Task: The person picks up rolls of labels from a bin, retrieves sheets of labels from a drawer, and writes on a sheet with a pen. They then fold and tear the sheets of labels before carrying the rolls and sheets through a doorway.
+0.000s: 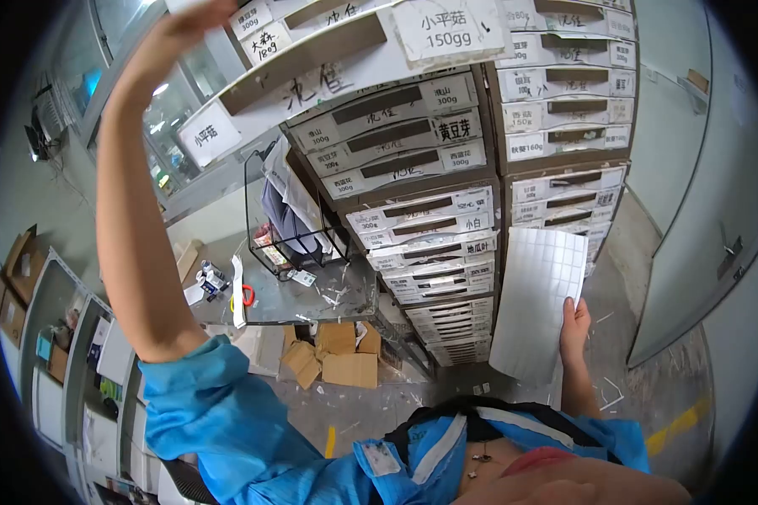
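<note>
Here, step in hand: the left hand (195,18) reaches overhead to the front of a pulled-out upper drawer (312,63), at its top edge, while the right hand (574,324) holds a sheet of blank white labels (541,299) low beside the drawer stack.
Left fingers: they curl over the drawer's upper edge at the top of the view; whether they pinch a label I cannot tell, since the frame cuts them off.
Right fingers: thumb lies on the face of the sheet near its lower right edge, the other fingers are hidden behind it, so it reads as a pinch on the sheet.
Doing it well: in my judgement, a sticker wants to go on square with the neighbouring handwritten tags (206,135), pressed flat from one side, clear of the grip slot; the sheet is best kept flat and off the floor.
Drawer stack: grey drawers (413,160) in two columns, each fronted with white tags in handwriting, weights such as 150g and 300g legible.
Surface: a metal table (307,295) stands left of the stack, strewn with paper scraps, a wire basket (299,223) and red-handled scissors (247,295) on it.
Floor: flattened cardboard boxes (337,353) under the table, scraps about, a yellow line at right.
Room: pale wall panels at right, glazed partitions and shelving at left.
</note>
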{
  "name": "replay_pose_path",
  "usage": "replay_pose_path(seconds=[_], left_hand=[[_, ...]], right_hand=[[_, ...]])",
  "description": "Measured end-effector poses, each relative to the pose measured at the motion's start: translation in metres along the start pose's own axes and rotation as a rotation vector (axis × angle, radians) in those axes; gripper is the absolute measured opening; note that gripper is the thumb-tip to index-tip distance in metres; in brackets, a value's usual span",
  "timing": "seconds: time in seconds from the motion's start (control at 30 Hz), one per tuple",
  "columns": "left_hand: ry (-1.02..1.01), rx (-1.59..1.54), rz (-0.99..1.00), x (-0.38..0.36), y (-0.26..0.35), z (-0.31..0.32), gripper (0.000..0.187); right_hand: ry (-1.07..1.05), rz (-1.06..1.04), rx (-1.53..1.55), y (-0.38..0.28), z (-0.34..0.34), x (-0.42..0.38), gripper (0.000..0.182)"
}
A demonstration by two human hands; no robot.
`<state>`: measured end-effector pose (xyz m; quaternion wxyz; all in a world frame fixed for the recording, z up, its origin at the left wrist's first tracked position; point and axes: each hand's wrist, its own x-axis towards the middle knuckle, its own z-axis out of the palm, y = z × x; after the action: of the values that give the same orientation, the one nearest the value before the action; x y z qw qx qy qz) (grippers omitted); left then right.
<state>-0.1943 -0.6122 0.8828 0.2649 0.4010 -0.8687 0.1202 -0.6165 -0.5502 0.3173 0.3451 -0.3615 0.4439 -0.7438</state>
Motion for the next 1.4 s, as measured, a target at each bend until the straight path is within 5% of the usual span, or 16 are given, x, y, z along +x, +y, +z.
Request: replay_pose_path(seconds=[0.03,0.13,0.17,0.23,0.3,0.37,0.47,0.53,0.6,0.7,0.77,0.87,1.03,1.1,1.17,1.4], left_hand=[[0.218,-0.015,0.037,-0.012,0.022,-0.011,0.043],[0.082,0.008,0.086,-0.058,0.090,0.030,0.041],[0.228,0.107,-0.164,-0.061,0.087,0.066,0.037],[0.665,0.593,0.219,-0.049,0.069,0.116,0.033],[0.592,0.423,0.075,-0.031,0.059,0.124,0.032],[0.448,0.713,0.296,-0.009,0.036,0.130,0.046],[0.528,0.872,0.147,-0.036,0.000,0.179,0.063],[0.240,0.060,0.221,-0.113,0.029,0.218,0.086],[-0.202,-0.177,0.125,-0.195,0.037,0.250,0.107],[-0.562,-1.183,-0.498,-0.310,0.007,0.270,0.109],[-0.281,-1.060,-0.486,-0.381,0.004,0.264,0.077],[-0.023,-0.949,-1.031,-0.458,-0.003,0.252,0.015],[0.262,-0.179,-1.029,-0.607,-0.080,0.191,0.009],[0.453,-0.597,-1.368,-0.689,-0.102,0.170,0.010],[0.731,-0.718,-1.324,-0.730,-0.120,0.140,0.014],[0.842,-0.779,-1.167,-0.799,-0.239,0.093,0.021]], right_hand=[[-0.009,0.000,0.004,0.004,0.000,0.004,0.019],[-0.077,0.036,0.026,0.006,0.014,0.015,0.018],[-0.108,0.042,0.021,0.000,0.020,0.014,0.017],[-0.155,0.089,-0.034,-0.010,0.040,0.011,0.016],[-0.302,-0.152,-0.094,0.001,0.054,0.001,0.017],[-0.396,-0.042,-0.122,-0.013,0.073,-0.012,0.011],[-0.694,-0.626,-0.405,-0.037,0.118,-0.015,0.013],[-0.966,-0.641,-0.352,-0.047,0.138,-0.012,0.015],[-1.261,-0.667,-0.281,-0.049,0.161,-0.019,0.023],[-1.356,-0.631,-0.280,-0.037,0.194,-0.038,0.021],[-1.402,-0.578,-0.281,-0.032,0.236,-0.056,0.019],[-1.543,-0.461,-0.293,-0.019,0.308,-0.100,0.015],[-1.325,-0.314,-0.258,0.022,0.468,-0.185,0.010],[-1.230,-0.204,-0.255,0.038,0.547,-0.207,0.012],[-1.300,-0.421,-0.339,0.058,0.629,-0.228,0.013],[-1.341,-0.792,-0.688,0.176,0.852,-0.284,0.016]])
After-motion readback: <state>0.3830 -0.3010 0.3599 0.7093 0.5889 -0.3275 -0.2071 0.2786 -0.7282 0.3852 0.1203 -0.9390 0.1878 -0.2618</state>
